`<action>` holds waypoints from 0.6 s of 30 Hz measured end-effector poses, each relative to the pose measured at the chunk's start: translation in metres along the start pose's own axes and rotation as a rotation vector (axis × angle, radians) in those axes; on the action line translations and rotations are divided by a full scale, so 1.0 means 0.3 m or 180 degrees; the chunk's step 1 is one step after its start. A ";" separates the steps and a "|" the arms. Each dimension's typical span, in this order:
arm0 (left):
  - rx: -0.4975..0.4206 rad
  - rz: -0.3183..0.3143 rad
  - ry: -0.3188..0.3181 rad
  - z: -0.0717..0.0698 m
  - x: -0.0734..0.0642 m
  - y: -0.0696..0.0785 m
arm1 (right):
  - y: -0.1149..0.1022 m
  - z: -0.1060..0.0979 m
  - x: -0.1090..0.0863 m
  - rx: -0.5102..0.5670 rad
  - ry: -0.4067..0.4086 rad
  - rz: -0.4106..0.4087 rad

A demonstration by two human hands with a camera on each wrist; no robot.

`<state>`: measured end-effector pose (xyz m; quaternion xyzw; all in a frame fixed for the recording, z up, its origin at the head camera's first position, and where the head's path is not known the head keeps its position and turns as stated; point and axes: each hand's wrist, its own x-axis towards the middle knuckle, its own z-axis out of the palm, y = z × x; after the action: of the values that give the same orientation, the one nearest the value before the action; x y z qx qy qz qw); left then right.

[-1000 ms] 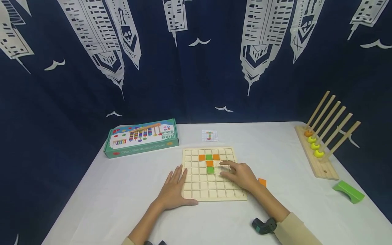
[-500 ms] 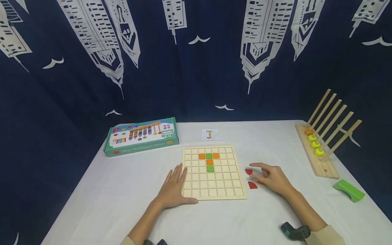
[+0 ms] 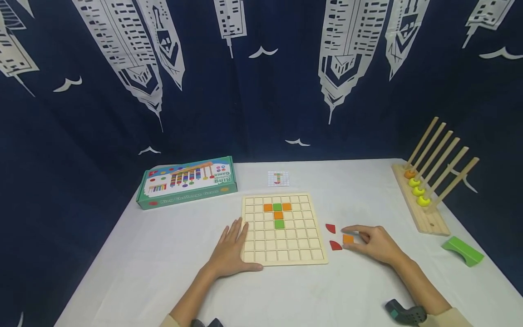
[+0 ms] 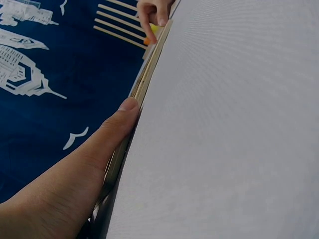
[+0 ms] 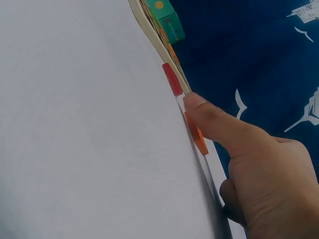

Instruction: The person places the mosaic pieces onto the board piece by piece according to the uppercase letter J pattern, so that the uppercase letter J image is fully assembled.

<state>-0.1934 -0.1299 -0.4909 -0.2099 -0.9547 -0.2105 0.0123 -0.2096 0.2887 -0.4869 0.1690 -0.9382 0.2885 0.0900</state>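
Observation:
In the head view, a pale wooden grid board [image 3: 257, 250] lies mid-table, with orange and green square tiles [image 3: 278, 215] set in a T shape. My left hand [image 3: 229, 254] rests spread against its left edge and lower left corner; in the left wrist view the thumb [image 4: 112, 129] lies along the board's edge. Right of the board, my right hand [image 3: 377, 245] has its index finger and thumb parted around a loose orange square tile [image 3: 348, 239] on the table. Two red quarter-round tiles [image 3: 330, 228] lie between that hand and the board.
A small pattern card [image 3: 278, 179] lies behind the board. To the back left is a green game box [image 3: 188, 182]. On the right stand a wooden peg rack [image 3: 429, 220] with several rings and a green arch block [image 3: 463, 250]. A dark blue printed cloth hangs behind.
My right hand has moved from over the board to the right, down to the loose orange tile, uncovering the red tiles. My left hand stays at the board, and the tile pattern is the same.

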 end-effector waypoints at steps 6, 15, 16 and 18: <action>-0.0002 -0.0028 -0.0033 -0.004 0.000 0.003 | 0.006 0.000 -0.005 -0.0022 -0.0071 0.0046; 0.0024 -0.0039 -0.0058 -0.006 0.002 0.006 | 0.014 -0.005 -0.009 0.0055 0.0027 0.0076; 0.0015 -0.0038 -0.0054 -0.006 0.001 0.006 | 0.013 -0.004 -0.007 0.0065 0.0072 0.0047; -0.0003 -0.0039 -0.0050 -0.007 -0.001 0.005 | 0.012 -0.001 -0.001 0.0067 0.0188 -0.0043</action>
<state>-0.1927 -0.1296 -0.4883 -0.2057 -0.9560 -0.2094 0.0034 -0.2105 0.2917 -0.4885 0.1677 -0.9309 0.3026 0.1177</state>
